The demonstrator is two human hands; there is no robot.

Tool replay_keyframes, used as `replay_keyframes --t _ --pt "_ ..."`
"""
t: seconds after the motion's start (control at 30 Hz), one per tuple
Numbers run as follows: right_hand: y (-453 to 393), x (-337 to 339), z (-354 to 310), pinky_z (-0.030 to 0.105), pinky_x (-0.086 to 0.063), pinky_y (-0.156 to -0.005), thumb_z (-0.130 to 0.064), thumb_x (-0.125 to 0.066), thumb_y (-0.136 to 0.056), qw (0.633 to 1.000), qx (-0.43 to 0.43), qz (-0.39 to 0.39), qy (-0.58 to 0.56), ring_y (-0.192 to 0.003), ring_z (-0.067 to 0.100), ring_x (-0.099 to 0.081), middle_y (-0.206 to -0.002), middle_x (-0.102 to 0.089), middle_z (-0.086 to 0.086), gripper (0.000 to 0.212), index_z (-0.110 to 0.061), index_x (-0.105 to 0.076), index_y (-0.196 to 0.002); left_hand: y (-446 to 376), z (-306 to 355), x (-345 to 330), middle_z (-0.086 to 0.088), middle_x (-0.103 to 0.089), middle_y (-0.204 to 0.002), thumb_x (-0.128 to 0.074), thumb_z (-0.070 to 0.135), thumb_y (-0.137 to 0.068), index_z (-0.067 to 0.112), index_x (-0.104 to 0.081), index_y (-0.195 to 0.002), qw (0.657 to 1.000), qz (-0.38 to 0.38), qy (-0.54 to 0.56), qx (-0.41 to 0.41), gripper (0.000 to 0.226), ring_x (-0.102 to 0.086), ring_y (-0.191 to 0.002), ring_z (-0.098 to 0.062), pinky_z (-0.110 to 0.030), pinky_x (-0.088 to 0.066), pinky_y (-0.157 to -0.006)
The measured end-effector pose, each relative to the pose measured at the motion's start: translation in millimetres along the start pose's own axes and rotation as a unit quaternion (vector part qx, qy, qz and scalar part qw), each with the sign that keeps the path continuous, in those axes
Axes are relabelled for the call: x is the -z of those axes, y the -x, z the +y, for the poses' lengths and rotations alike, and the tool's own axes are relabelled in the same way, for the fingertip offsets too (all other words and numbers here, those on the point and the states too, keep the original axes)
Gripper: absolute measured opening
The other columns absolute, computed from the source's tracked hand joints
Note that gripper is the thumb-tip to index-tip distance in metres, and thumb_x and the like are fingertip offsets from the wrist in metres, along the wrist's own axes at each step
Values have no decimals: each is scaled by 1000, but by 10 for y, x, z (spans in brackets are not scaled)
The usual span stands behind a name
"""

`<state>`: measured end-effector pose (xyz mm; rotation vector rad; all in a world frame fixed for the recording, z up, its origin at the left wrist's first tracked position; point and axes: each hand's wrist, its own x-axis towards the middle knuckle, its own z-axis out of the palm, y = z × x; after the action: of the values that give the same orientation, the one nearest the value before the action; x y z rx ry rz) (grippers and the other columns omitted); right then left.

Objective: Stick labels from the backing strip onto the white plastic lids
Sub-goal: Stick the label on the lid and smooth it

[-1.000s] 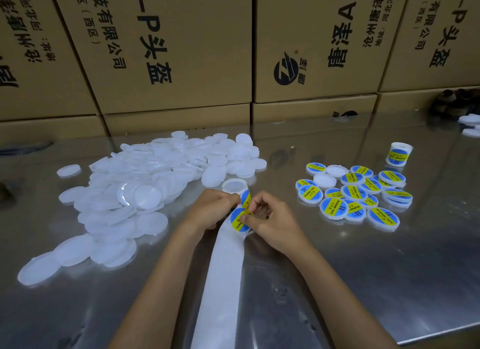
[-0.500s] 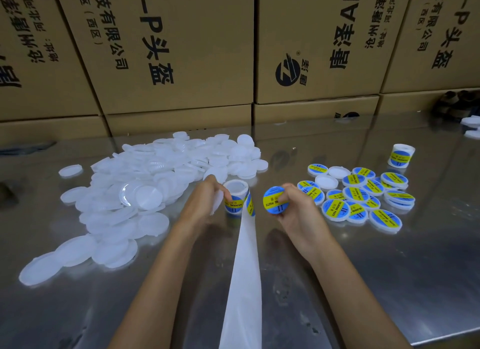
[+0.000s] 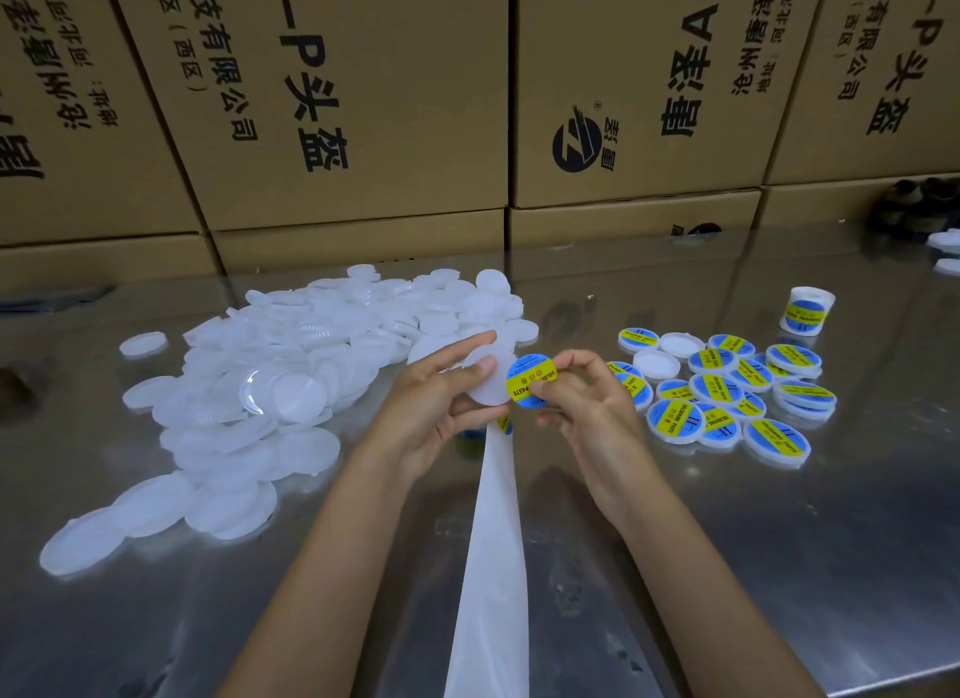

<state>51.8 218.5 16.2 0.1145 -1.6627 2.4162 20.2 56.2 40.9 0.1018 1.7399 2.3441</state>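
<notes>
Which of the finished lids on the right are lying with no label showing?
Two bare white lids at the far left edge of the labelled lids; every other lid there shows a blue-and-yellow label.

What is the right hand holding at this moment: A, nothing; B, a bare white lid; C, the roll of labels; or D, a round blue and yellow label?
D: the right hand pinches a round blue and yellow label beside the bare white lid that the left hand holds.
</notes>
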Motion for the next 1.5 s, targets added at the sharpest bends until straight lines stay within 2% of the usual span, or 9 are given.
replay_keyframes --t 0.13,0.27,0.47,0.8,0.93,1.1,1.27,1.5 --pt "17 -62 20 17 -45 -55 5 -68 -85 998 40 12 45 -67 8 -62 -83 -71 4 25 -16 -56 -92 18 -17 -67 -10 -76 -110 -65 12 -96 22 -70 -124 1000 -7 -12 6 31 -75 -97 -31 -35 -63 -77" --pt "6 -92 26 18 -52 -62 9 -72 -80 993 77 36 78 -74 9 -67 -80 -70 2 29 -13 -56 -90 25 -3 -110 -12 -74 -116 -53 10 -101 20 -70 -123 1000 -23 3 13 29 -75 -96 -30 -35 -62 -75" --pt "-6 -111 42 17 -52 -63 11 -72 -79 987 111 41 106 -73 7 -67 -71 -68 -11 31 -14 -55 -88 43 16 -140 -14 -72 -120 -40 10 -101 16 -65 -130 997 -60 44 35 39 -69 -111 -30 -37 -62 -84" --pt "-4 -132 78 17 -51 -59 10 -73 -78 984 131 53 111 -69 7 -65 -76 -66 -2 33 -15 -55 -88 74 28 -180 -15 -71 -122 -41 8 -100 15 -64 -132 997 -65 21 40 41 -66 -116 -33 -37 -61 -87" --pt "-4 -133 98 18 -51 -58 9 -73 -79 980 140 57 128 -68 8 -65 -74 -66 -4 35 -20 -54 -86 81 33 -191 -15 -70 -123 -40 8 -99 16 -64 -133 997 -63 9 38 42 -66 -117 -33 -37 -60 -88" --pt "-11 -127 115 17 -51 -58 8 -73 -79 978 146 57 136 -68 8 -64 -73 -65 -7 36 -22 -54 -85 79 27 -187 -14 -73 -118 -43 8 -98 19 -68 -127 997 -67 -9 27 40 -69 -111 -31 -34 -62 -82" --pt "-19 -127 134 17 -50 -57 6 -73 -80 976 156 55 141 -66 8 -63 -71 -64 -9 35 -22 -53 -85 79 1 -186 -14 -74 -115 -48 -3 -94 20 -70 -126 996 -66 -67 -4 45 -73 -103 -28 -29 -60 -75" --pt "-38 -101 169 16 -49 -56 4 -74 -79 973 162 62 151 -64 6 -61 -70 -64 -13 35 -23 -52 -84 93 -16 -235 -14 -74 -114 -51 -4 -93 19 -72 -122 994 -41 -99 -31 43 -74 -94 -24 -26 -59 -71"
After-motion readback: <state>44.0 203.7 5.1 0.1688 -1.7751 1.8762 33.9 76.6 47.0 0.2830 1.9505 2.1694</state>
